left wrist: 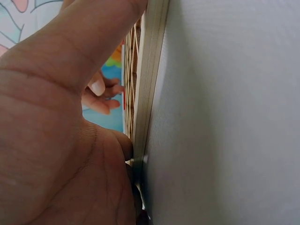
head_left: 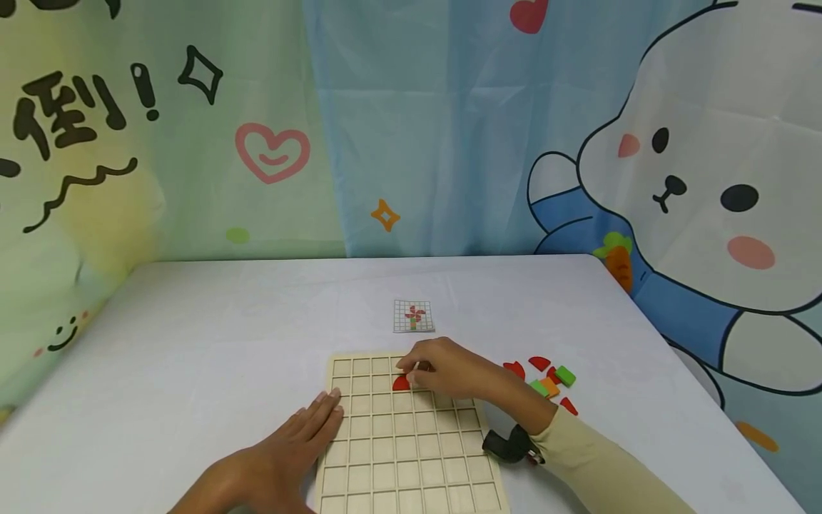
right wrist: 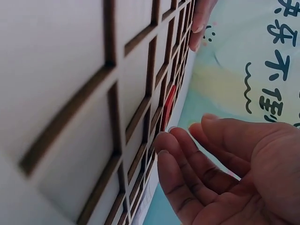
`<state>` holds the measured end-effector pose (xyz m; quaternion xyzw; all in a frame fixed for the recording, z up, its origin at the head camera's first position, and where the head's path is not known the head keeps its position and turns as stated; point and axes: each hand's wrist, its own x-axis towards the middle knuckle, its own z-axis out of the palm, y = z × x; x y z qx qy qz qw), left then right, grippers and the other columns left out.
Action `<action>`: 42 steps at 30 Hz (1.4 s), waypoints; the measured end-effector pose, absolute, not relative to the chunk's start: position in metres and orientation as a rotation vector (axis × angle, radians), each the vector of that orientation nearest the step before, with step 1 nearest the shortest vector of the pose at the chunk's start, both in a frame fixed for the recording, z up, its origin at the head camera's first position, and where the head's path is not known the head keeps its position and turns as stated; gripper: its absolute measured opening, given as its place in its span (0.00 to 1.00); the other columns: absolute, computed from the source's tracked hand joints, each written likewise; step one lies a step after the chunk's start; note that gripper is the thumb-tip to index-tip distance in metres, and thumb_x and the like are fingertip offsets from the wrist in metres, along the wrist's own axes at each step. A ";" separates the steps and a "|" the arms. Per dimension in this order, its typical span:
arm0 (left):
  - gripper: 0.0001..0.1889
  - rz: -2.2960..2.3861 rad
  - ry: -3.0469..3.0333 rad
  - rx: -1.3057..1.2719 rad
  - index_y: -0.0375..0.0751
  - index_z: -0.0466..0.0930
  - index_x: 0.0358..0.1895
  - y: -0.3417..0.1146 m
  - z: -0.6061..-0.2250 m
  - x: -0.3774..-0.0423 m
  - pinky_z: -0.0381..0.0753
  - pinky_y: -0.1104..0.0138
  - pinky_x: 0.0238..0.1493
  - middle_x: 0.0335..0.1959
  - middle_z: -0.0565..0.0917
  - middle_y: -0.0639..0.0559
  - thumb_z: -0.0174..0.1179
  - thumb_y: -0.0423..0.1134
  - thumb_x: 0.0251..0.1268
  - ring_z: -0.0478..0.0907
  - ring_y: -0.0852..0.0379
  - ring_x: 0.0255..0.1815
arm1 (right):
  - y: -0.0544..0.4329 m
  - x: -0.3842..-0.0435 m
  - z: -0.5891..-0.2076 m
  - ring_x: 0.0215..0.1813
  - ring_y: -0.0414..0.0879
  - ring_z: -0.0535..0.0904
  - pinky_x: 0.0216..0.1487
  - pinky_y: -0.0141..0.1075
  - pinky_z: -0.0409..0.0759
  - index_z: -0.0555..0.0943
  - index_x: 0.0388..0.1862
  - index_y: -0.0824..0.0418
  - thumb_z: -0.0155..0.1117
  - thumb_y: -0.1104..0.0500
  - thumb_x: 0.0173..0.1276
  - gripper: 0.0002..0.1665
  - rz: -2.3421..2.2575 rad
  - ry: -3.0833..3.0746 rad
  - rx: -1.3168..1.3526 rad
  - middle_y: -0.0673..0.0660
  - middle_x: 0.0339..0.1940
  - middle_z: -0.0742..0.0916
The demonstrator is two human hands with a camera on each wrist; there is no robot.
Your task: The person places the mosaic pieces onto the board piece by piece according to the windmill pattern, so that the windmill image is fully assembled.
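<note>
A pale wooden grid board (head_left: 398,442) lies on the white table. One red quarter-round piece (head_left: 401,383) sits in a cell near its far edge, showing as a thin red edge (right wrist: 168,108) in the right wrist view. Just to the right of that piece hovers my right hand (head_left: 443,368), fingers loosely bent, with nothing visible between them; whether a fingertip touches the piece is hard to tell. My left hand (head_left: 282,446) rests along the board's left edge, its fingers straight. In the left wrist view, the thumb (left wrist: 89,37) and palm lie against the board's side (left wrist: 149,70).
Beyond the board lies a small card (head_left: 414,316) with a red, orange and green flower pattern on a grid. Right of the board, several loose red, green (head_left: 565,375) and orange pieces (head_left: 549,387) are scattered. A black strap (head_left: 507,446) is on the right wrist. A printed curtain hangs behind.
</note>
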<state>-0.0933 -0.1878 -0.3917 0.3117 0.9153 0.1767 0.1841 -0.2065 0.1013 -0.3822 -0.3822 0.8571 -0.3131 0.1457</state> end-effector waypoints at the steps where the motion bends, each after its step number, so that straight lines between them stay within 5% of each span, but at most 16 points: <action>1: 0.71 0.498 2.577 0.871 0.34 0.42 0.78 -0.188 -0.391 -0.093 0.48 0.42 0.70 0.79 0.35 0.40 0.65 0.77 0.36 0.33 0.42 0.78 | 0.103 -0.206 -0.382 0.44 0.42 0.79 0.46 0.34 0.78 0.83 0.55 0.65 0.61 0.66 0.70 0.15 -0.913 2.465 -1.105 0.51 0.46 0.84; 36: 0.71 0.485 2.568 0.883 0.34 0.40 0.77 -0.189 -0.390 -0.094 0.46 0.42 0.71 0.79 0.33 0.40 0.66 0.76 0.38 0.32 0.43 0.78 | 0.216 -0.200 -0.374 0.39 0.42 0.79 0.40 0.33 0.81 0.85 0.48 0.65 0.64 0.68 0.66 0.12 -0.960 2.735 -0.936 0.55 0.44 0.86; 42: 0.71 0.491 2.566 0.869 0.34 0.40 0.78 -0.189 -0.390 -0.093 0.46 0.42 0.71 0.79 0.33 0.41 0.66 0.76 0.37 0.32 0.43 0.78 | 0.230 -0.197 -0.377 0.39 0.43 0.78 0.42 0.34 0.82 0.85 0.48 0.64 0.65 0.67 0.66 0.12 -0.884 2.804 -0.783 0.48 0.39 0.84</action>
